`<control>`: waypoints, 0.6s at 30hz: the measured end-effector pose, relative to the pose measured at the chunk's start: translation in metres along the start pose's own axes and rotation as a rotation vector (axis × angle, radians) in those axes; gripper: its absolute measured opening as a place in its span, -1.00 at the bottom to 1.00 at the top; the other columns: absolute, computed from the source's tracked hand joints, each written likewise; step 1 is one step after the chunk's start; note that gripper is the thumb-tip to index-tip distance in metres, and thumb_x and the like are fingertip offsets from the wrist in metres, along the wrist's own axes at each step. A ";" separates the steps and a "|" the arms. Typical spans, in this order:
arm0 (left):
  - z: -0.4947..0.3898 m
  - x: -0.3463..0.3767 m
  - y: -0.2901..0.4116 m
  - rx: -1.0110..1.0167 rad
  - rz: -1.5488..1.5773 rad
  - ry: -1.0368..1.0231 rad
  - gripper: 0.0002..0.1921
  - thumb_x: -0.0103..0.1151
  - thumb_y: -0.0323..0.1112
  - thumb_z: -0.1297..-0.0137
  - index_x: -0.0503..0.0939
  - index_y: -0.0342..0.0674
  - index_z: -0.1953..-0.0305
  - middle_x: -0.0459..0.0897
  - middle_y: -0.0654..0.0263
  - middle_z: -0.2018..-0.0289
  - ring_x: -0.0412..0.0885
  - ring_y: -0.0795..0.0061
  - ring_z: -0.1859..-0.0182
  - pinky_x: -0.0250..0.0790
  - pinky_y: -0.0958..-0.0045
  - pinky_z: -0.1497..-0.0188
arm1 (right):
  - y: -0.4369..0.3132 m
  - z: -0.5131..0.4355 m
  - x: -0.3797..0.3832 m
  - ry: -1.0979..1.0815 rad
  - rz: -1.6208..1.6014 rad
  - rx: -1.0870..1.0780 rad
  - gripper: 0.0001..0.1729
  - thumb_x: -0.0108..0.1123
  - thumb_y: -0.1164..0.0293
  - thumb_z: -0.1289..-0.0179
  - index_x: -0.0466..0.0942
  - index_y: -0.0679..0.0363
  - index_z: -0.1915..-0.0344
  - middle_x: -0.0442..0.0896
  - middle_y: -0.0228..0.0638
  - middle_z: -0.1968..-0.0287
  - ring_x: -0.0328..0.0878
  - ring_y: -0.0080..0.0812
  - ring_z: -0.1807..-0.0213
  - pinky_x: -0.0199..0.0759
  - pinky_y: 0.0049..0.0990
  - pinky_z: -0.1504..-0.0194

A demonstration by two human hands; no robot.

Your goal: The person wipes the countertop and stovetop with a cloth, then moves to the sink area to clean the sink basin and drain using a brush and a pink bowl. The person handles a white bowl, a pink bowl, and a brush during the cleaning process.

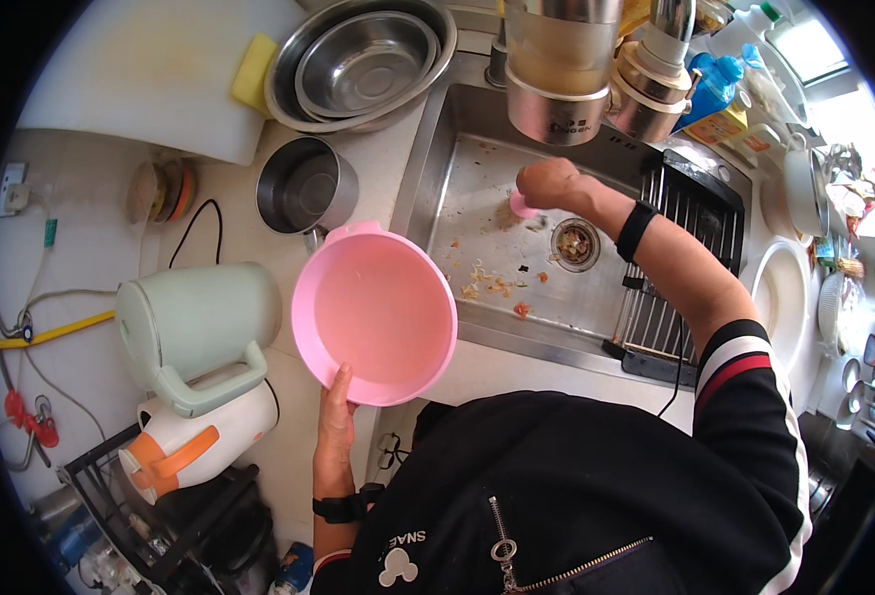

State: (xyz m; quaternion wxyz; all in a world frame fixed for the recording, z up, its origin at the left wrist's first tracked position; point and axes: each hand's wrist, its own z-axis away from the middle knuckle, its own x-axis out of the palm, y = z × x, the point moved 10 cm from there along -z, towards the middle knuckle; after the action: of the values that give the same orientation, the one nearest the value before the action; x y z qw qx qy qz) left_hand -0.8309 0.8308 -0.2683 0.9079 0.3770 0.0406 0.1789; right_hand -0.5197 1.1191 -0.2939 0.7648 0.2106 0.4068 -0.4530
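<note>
My left hand (338, 413) grips the near rim of a pink plastic basin (381, 312), thumb inside, to the left of the stainless steel sink (474, 320). The basin looks to hold some cloudy liquid. Over the sink, my right hand (552, 184) is closed around the top of a small brush with a pink handle (523, 204); its bristles are near the sink floor. Orange and pale food scraps (493, 285) lie scattered on the sink floor. More scraps fill the drain strainer (575, 245).
A metal faucet filter (558, 111) hangs over the sink's far side. A black and steel drying rack (649, 297) spans its right. Nested steel bowls (366, 63), a grey pot (307, 186) and a green kettle (199, 320) stand at left. Bottles (714, 85) line the back right.
</note>
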 end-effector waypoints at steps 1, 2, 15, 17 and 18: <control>-0.001 0.001 0.000 0.002 0.004 -0.011 -0.31 0.06 -0.02 -0.17 0.10 -0.26 -0.23 0.28 0.23 -0.14 0.28 0.38 -0.16 0.19 0.31 -0.12 | 0.008 -0.004 -0.005 0.042 -0.071 0.030 -0.71 0.03 0.23 -0.01 0.61 0.15 0.39 0.61 -0.09 0.32 0.56 -0.10 0.22 0.44 -0.31 0.23; -0.001 0.002 0.000 0.010 0.011 -0.018 -0.31 0.06 -0.02 -0.17 0.11 -0.26 -0.23 0.28 0.23 -0.14 0.28 0.39 -0.16 0.18 0.33 -0.13 | 0.015 -0.010 -0.011 0.088 -0.147 0.044 -0.70 0.02 0.21 -0.03 0.61 0.15 0.37 0.61 -0.09 0.30 0.56 -0.09 0.20 0.43 -0.31 0.21; 0.001 0.006 0.004 0.039 0.039 -0.032 -0.29 0.06 0.02 -0.15 0.11 -0.25 -0.23 0.25 0.24 -0.16 0.24 0.39 -0.19 0.13 0.35 -0.17 | 0.006 -0.029 0.005 0.187 -0.371 0.146 -0.72 0.04 0.34 0.02 0.58 0.25 0.34 0.60 -0.03 0.32 0.57 -0.12 0.23 0.42 -0.28 0.22; 0.001 0.005 0.002 0.045 0.035 -0.030 -0.27 0.06 0.03 -0.15 0.09 -0.25 -0.24 0.24 0.23 -0.17 0.22 0.38 -0.20 0.12 0.33 -0.18 | 0.002 -0.009 0.008 0.008 -0.226 0.116 -0.70 0.05 0.33 0.04 0.59 0.25 0.33 0.60 -0.03 0.24 0.54 -0.11 0.13 0.42 -0.31 0.15; 0.001 0.006 0.005 0.069 0.032 -0.040 -0.26 0.06 0.04 -0.14 0.09 -0.25 -0.24 0.23 0.22 -0.17 0.21 0.37 -0.21 0.11 0.32 -0.18 | 0.001 -0.002 0.000 0.007 -0.160 0.096 -0.76 0.08 0.41 0.09 0.60 0.28 0.40 0.61 -0.03 0.30 0.57 -0.15 0.18 0.44 -0.34 0.20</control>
State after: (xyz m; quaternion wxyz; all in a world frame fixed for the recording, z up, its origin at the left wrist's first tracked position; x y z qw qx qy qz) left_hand -0.8270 0.8353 -0.2641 0.8920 0.4120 0.0226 0.1844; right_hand -0.5198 1.1207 -0.2950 0.7140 0.2155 0.4026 -0.5308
